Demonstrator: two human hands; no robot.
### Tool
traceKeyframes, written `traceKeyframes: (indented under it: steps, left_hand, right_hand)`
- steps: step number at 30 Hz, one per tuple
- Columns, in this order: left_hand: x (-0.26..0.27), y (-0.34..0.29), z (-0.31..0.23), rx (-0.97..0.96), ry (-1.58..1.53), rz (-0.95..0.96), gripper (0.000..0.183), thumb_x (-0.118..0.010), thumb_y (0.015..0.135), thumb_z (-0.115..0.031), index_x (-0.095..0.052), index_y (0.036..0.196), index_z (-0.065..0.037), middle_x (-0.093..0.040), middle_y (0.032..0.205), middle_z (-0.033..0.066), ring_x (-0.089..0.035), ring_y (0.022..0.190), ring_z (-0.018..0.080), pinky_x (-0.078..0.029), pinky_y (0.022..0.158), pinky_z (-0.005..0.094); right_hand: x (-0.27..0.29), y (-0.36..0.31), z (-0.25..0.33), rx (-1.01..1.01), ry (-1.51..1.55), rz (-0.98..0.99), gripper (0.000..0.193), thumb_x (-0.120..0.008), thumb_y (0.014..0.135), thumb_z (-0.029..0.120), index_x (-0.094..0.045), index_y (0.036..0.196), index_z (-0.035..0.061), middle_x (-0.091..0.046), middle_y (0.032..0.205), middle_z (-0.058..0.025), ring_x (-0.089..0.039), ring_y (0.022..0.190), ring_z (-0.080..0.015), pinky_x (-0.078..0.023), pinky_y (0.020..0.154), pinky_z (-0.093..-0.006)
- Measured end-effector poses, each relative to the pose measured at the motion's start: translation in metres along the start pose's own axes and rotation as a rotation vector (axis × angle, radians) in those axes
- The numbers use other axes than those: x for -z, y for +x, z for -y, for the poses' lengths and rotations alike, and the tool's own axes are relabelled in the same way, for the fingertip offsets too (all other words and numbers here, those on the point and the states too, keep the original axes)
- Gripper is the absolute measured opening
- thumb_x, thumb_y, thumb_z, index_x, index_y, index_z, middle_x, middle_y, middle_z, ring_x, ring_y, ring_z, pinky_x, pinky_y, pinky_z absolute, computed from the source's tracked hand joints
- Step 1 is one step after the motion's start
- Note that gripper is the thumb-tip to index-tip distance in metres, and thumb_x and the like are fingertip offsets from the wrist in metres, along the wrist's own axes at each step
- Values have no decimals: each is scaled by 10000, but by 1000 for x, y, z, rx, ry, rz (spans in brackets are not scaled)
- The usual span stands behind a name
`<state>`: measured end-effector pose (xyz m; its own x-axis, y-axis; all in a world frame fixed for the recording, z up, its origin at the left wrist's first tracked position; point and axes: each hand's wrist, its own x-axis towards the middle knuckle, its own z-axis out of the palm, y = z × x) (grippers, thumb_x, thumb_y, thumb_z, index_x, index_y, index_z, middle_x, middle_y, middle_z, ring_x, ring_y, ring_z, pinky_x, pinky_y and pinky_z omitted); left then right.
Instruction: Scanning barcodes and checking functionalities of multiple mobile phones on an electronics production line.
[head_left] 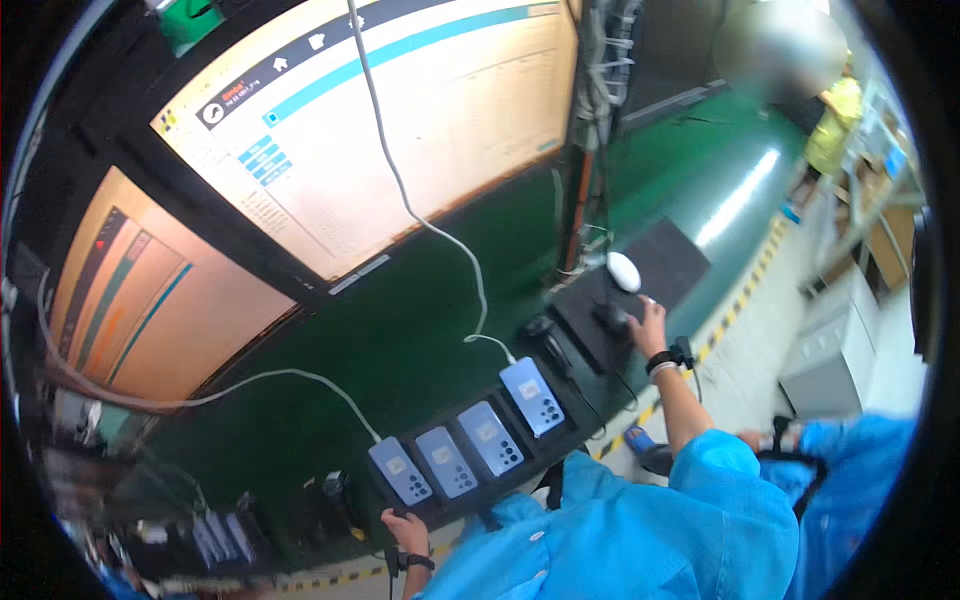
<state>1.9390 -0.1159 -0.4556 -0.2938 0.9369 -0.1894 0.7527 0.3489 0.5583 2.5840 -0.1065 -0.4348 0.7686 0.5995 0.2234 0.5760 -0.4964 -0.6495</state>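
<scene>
My left hand [408, 532] is at the near left edge of a black tray [508, 402], fingers apart and holding nothing I can see. Several light-blue smartphones [438, 462] lie in a row in this tray, camera side up, each with a small pale label. White cables [375, 435] run to the leftmost and rightmost phones. Off to the right, my right hand [648, 325] reaches over a dark mat [680, 262], fingers bent but apart. Beside its thumb is a blurred black object [608, 316]; whether they touch I cannot tell. A white oval object [623, 272] lies just beyond.
Two lit monitors [400, 150] [150, 300] stand along the back of the green bench [420, 320]. A post with bundled cables [590, 150] rises behind the mat. A black corded device [545, 335] lies right of the phones. Another person's blue sleeve [860, 480] is at the right.
</scene>
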Motion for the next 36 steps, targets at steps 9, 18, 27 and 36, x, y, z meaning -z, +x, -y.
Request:
traceKeyframes:
  steps: [9,18,27,36]
  left_hand:
    - [-70,-82,-65,-52,342,-209,672,-539,907,-317,-310,1364,120,-226,1464,329,-181,1373,461,-166,1125,538]
    - [-104,-83,-90,51,245,-77,879,-453,929,-473,-152,1382,217,-101,1487,374,22,1404,495,-42,1152,529]
    - [-105,-78,-92,105,271,-47,929,-462,916,-504,-132,1369,237,-94,1463,414,32,1392,520,-29,1144,548]
    - [-104,-78,-91,130,302,-3,941,-481,906,-511,-132,1373,228,-103,1455,418,41,1388,525,-29,1140,559]
  right_hand:
    - [-37,98,-12,268,-193,223,735,-729,771,229,-397,1427,250,-270,1469,-278,-322,1330,-431,-323,1081,-474]
    - [-47,105,-31,414,-178,206,620,-614,841,126,-419,1417,247,-316,1445,-259,-354,1312,-420,-348,1057,-471]
    - [-46,99,-33,444,-99,160,593,-582,834,68,-466,1392,231,-299,1456,-247,-350,1312,-415,-309,1086,-460]
    - [-41,102,-29,373,-129,183,594,-625,842,120,-454,1403,211,-315,1439,-256,-347,1311,-422,-308,1087,-460]
